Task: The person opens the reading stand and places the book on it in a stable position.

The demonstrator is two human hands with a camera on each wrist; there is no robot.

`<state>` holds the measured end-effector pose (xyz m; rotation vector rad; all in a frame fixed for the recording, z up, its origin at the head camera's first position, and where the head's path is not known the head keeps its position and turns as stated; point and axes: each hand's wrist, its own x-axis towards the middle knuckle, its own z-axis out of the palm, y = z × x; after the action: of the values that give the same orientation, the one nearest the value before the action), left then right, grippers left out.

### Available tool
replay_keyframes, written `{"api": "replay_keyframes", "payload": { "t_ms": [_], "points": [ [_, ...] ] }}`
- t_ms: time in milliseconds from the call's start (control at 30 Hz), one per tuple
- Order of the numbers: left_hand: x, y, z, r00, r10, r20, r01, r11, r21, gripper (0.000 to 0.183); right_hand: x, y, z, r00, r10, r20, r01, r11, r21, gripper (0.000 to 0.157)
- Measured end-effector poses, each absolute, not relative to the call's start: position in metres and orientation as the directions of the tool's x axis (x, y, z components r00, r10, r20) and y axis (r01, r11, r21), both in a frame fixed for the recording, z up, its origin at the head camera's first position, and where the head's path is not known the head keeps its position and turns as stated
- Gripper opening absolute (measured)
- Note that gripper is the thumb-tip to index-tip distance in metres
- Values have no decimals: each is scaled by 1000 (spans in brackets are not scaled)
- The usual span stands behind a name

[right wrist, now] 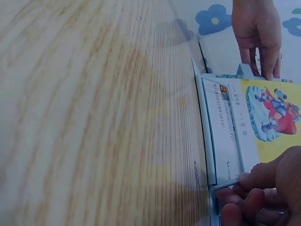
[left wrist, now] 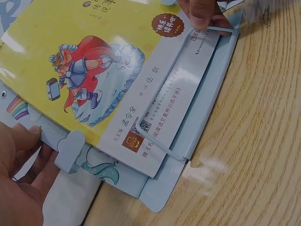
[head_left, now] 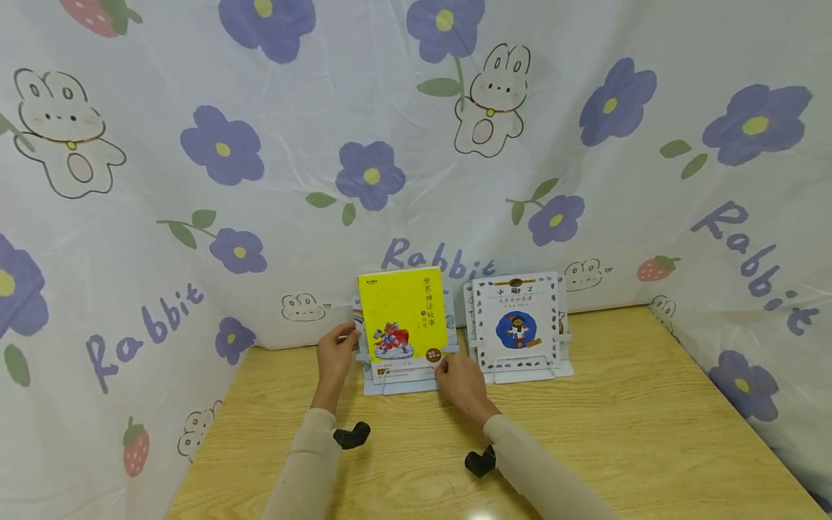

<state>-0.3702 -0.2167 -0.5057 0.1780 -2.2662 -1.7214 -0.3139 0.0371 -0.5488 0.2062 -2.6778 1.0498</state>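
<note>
A yellow book (head_left: 403, 310) with a cartoon figure in a red cape leans upright on a pale blue book stand (left wrist: 160, 195). Its bottom edge sits behind the stand's wire holder (right wrist: 236, 128). My left hand (head_left: 334, 357) grips the stand's left edge, thumb on the front and fingers behind, beside a small side clip (left wrist: 70, 153). At the lower right corner, my right hand (head_left: 464, 386) pinches the end of the wire holder between thumb and fingers, close by the book's corner.
To the right, a white book (head_left: 516, 318) with a blue picture stands on a second book stand (head_left: 564, 370). Behind both hangs a curtain (head_left: 286, 180) printed with flowers and rabbits. Black wrist mounts (head_left: 352, 436) jut from the sleeves over the wooden table (head_left: 650, 433).
</note>
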Motion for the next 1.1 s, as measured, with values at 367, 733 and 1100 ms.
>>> {"api": "replay_keyframes", "payload": {
  "t_ms": [367, 733, 1100],
  "points": [
    [-369, -219, -507, -953, -264, 150, 74, 277, 958, 31, -312, 38, -549, -967, -32, 253, -204, 692, -692, 31],
    [-364, -221, -502, -948, -264, 179, 76, 356, 931, 29, -304, 47, -542, -967, -77, 243, -228, 692, -685, 11],
    [-341, -220, -479, -923, -249, 294, 143, 488, 861, 14, -289, 85, -506, -939, -119, 323, -313, 685, -658, 10]
  ]
}}
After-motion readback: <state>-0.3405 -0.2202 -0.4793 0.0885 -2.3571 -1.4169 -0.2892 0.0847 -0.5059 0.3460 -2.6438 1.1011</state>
